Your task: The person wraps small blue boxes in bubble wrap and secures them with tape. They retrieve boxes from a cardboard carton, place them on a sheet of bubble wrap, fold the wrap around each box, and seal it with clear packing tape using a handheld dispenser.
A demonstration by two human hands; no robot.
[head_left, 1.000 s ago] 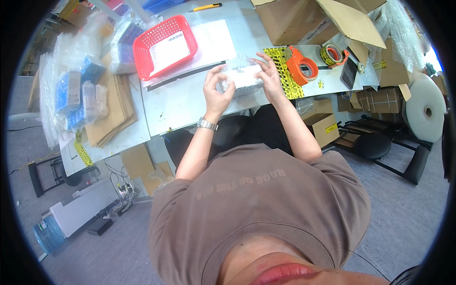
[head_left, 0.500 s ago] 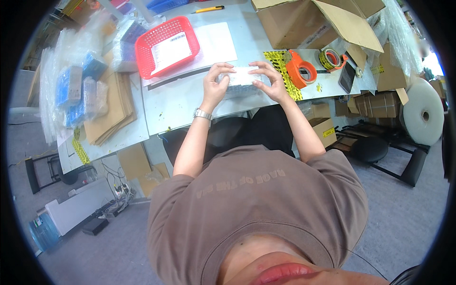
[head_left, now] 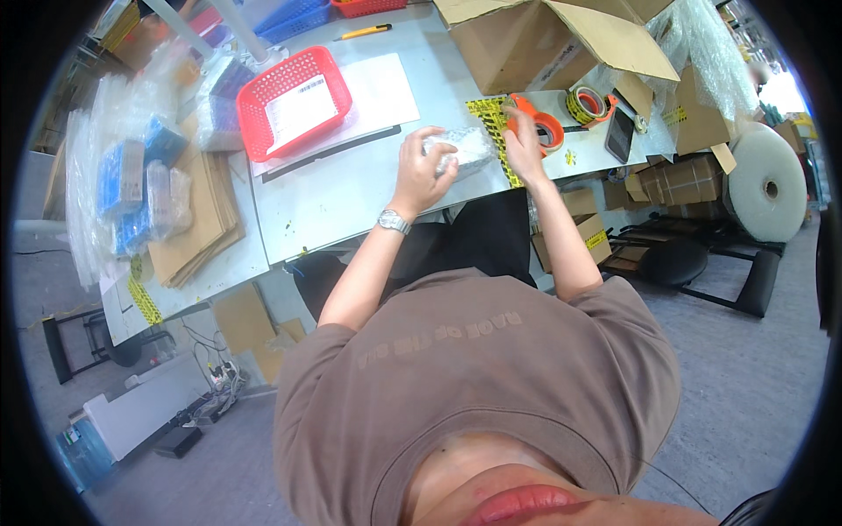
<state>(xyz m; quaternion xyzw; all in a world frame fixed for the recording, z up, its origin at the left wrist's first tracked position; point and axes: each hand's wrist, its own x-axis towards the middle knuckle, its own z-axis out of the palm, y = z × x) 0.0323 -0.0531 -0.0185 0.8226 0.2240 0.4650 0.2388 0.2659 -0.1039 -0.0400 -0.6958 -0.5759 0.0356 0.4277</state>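
A small whitish package in bubble wrap (head_left: 472, 147) lies on the table in front of me. My left hand (head_left: 423, 174), a metal watch on its wrist, holds the package's left end with bent fingers. Off the package's right side, my right hand (head_left: 524, 151) is apart from it, fingers stretched and slightly blurred. Its fingertips are beside an orange tape dispenser (head_left: 549, 130); whether they touch it I cannot tell. Under and beside that hand, yellow-and-black printed tape (head_left: 488, 109) runs along the tabletop.
A red basket (head_left: 248, 131) holding a paper sits left. Farther left are brown mailers (head_left: 203, 215) and bubble-wrapped blue boxes (head_left: 123, 180). An open carton (head_left: 517, 53) stands at the back, a yellow cutter (head_left: 364, 32) left of it. Right are another tape dispenser (head_left: 582, 105) and a phone (head_left: 619, 136).
My right hand has let go of the package and moved right, to the tape dispenser. My left hand stays on the package, now tilted. The view has shifted slightly.
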